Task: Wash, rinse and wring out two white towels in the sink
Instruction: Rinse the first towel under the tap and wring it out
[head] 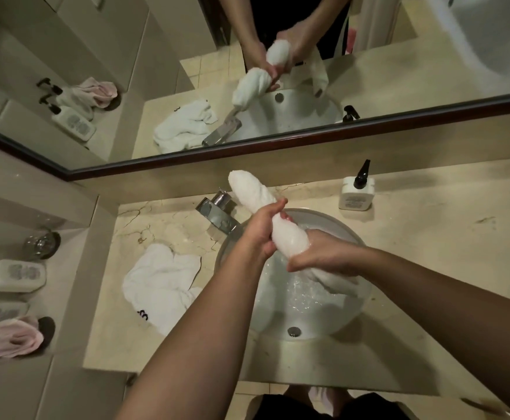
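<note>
A wet white towel [287, 234] is twisted into a thick roll above the round sink [350, 234]. My left hand [259, 227] is closed around the roll's middle, with the upper end [249, 189] sticking out toward the faucet. My right hand [323, 256] grips the lower part, and the towel's tail hangs beneath it into the basin. Water lies in the bowl around the drain [293, 331]. A second white towel [162, 286] lies crumpled on the counter left of the sink.
A chrome faucet [217, 212] stands at the sink's back left. A white pump bottle [356, 190] sits at the back right. On the left ledge are a glass [41, 245], two white bottles [14, 275] and a pink cloth [11, 341]. A mirror runs along the back.
</note>
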A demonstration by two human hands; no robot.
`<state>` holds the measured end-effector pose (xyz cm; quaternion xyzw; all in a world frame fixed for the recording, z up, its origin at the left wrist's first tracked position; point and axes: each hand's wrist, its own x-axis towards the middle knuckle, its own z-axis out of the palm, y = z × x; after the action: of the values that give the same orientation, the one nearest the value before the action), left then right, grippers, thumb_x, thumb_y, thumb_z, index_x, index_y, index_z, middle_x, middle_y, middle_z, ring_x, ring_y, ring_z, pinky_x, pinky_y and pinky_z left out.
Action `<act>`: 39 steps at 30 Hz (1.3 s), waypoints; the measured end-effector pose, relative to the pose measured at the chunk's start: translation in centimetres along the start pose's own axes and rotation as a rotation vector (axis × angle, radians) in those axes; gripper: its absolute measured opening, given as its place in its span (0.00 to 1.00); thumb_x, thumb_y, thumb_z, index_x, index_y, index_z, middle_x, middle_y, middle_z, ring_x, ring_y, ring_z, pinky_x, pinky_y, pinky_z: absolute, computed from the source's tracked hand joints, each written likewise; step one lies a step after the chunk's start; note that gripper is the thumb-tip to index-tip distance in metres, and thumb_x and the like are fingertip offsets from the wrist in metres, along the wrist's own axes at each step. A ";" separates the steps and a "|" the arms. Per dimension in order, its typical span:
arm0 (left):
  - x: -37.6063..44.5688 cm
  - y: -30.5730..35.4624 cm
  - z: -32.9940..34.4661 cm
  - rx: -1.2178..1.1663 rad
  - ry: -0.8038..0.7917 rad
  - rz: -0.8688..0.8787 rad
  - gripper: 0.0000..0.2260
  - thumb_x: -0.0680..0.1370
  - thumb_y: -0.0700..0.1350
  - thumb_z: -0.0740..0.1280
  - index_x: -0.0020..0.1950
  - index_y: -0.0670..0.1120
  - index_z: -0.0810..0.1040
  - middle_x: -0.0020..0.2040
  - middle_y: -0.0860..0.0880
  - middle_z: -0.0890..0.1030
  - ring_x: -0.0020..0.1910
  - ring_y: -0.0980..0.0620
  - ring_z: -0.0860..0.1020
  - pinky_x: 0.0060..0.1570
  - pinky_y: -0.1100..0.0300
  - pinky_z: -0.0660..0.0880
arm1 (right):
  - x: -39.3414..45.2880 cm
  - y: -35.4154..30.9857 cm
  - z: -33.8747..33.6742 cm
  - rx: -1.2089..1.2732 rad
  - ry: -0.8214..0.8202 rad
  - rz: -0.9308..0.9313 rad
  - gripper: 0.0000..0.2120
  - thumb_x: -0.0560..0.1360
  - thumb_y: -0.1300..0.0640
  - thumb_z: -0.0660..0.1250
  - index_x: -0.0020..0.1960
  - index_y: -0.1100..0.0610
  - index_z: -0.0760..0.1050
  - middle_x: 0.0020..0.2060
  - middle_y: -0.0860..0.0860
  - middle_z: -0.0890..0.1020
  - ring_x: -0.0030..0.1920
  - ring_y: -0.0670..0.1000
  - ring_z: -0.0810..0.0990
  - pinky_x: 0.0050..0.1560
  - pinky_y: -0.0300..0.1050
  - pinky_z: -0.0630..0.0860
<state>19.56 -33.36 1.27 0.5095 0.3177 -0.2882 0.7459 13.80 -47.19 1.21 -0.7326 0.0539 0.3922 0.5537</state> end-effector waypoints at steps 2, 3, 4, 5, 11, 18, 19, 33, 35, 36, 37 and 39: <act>0.5 -0.9 0.0 0.015 0.082 -0.038 0.08 0.81 0.41 0.65 0.41 0.45 0.72 0.25 0.50 0.70 0.21 0.55 0.71 0.25 0.64 0.73 | 0.9 1.0 0.8 -0.138 0.101 -0.043 0.17 0.63 0.55 0.75 0.50 0.53 0.75 0.40 0.51 0.80 0.38 0.52 0.80 0.36 0.47 0.76; 0.8 -1.2 0.1 0.006 0.122 -0.044 0.10 0.81 0.40 0.65 0.40 0.45 0.71 0.25 0.50 0.70 0.20 0.55 0.70 0.23 0.65 0.72 | 1.2 1.3 1.2 -0.206 0.134 -0.061 0.17 0.64 0.55 0.74 0.50 0.52 0.74 0.41 0.50 0.80 0.38 0.51 0.79 0.36 0.45 0.75; 1.1 -1.7 0.2 -0.004 0.171 -0.038 0.11 0.80 0.39 0.66 0.38 0.45 0.71 0.25 0.50 0.70 0.20 0.55 0.69 0.23 0.65 0.71 | 1.5 1.7 1.5 -0.288 0.163 -0.068 0.18 0.65 0.55 0.73 0.52 0.52 0.74 0.42 0.50 0.80 0.39 0.50 0.79 0.37 0.44 0.75; 1.4 -2.1 0.2 0.000 0.241 -0.020 0.10 0.79 0.38 0.67 0.38 0.44 0.72 0.24 0.50 0.70 0.20 0.54 0.69 0.24 0.65 0.71 | 1.7 2.0 1.7 -0.378 0.194 -0.073 0.20 0.66 0.55 0.73 0.56 0.53 0.73 0.43 0.50 0.80 0.40 0.51 0.79 0.37 0.44 0.74; 2.3 -3.8 0.3 -0.017 0.562 0.005 0.04 0.73 0.38 0.70 0.39 0.40 0.77 0.30 0.44 0.79 0.31 0.45 0.77 0.45 0.51 0.80 | 1.6 3.2 2.9 -0.802 0.381 -0.147 0.29 0.73 0.51 0.68 0.71 0.54 0.61 0.49 0.56 0.82 0.46 0.58 0.80 0.39 0.46 0.68; 1.1 -3.0 0.3 -0.183 0.176 -0.062 0.04 0.77 0.41 0.66 0.43 0.43 0.73 0.30 0.46 0.75 0.28 0.49 0.74 0.37 0.58 0.77 | 0.6 3.4 1.7 -0.367 0.395 -0.114 0.21 0.67 0.53 0.73 0.58 0.50 0.73 0.44 0.52 0.83 0.43 0.55 0.81 0.40 0.46 0.74; 0.3 -2.6 0.1 -0.264 0.057 -0.032 0.04 0.77 0.41 0.62 0.45 0.43 0.74 0.34 0.44 0.77 0.34 0.47 0.77 0.45 0.55 0.77 | 0.2 2.9 1.0 -0.161 0.366 -0.124 0.17 0.66 0.57 0.74 0.54 0.51 0.75 0.40 0.51 0.82 0.39 0.53 0.80 0.38 0.45 0.74; -2.5 0.9 1.9 -0.471 -0.853 0.122 0.16 0.68 0.55 0.76 0.46 0.45 0.79 0.52 0.44 0.79 0.57 0.44 0.75 0.61 0.45 0.71 | -1.0 -0.4 -0.6 1.000 -0.940 0.049 0.14 0.68 0.53 0.70 0.39 0.51 0.64 0.22 0.52 0.74 0.25 0.48 0.75 0.33 0.41 0.74; -2.8 1.2 1.7 -0.504 -0.854 0.104 0.10 0.70 0.48 0.75 0.43 0.44 0.79 0.52 0.43 0.82 0.58 0.41 0.80 0.61 0.43 0.75 | -1.3 -0.6 -0.6 0.978 -0.881 0.097 0.23 0.65 0.54 0.73 0.40 0.51 0.57 0.21 0.51 0.72 0.23 0.48 0.72 0.29 0.40 0.71; -2.8 1.4 1.4 -0.495 -0.820 0.089 0.10 0.69 0.45 0.76 0.44 0.43 0.79 0.45 0.45 0.83 0.49 0.44 0.83 0.54 0.47 0.79 | -1.6 -0.8 -0.5 0.912 -0.827 0.074 0.16 0.64 0.54 0.74 0.37 0.55 0.65 0.22 0.49 0.71 0.23 0.46 0.71 0.29 0.38 0.69; -2.6 1.6 1.1 -0.465 -0.768 0.077 0.10 0.69 0.44 0.76 0.45 0.43 0.79 0.38 0.47 0.82 0.38 0.49 0.83 0.46 0.52 0.81 | -2.1 -1.1 -0.3 0.837 -0.750 0.063 0.10 0.64 0.54 0.74 0.34 0.57 0.74 0.23 0.47 0.71 0.23 0.44 0.69 0.28 0.36 0.67; -2.4 1.6 0.8 -0.396 -0.589 0.043 0.07 0.71 0.43 0.72 0.45 0.43 0.77 0.29 0.51 0.75 0.26 0.55 0.76 0.35 0.59 0.78 | -3.0 -1.8 0.0 0.725 -0.506 0.102 0.05 0.65 0.57 0.73 0.37 0.58 0.81 0.25 0.47 0.70 0.25 0.44 0.67 0.28 0.36 0.66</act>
<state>19.41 -33.34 4.22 0.2566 0.1277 -0.3398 0.8957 12.69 -47.59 4.45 -0.3685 0.0869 0.5418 0.7504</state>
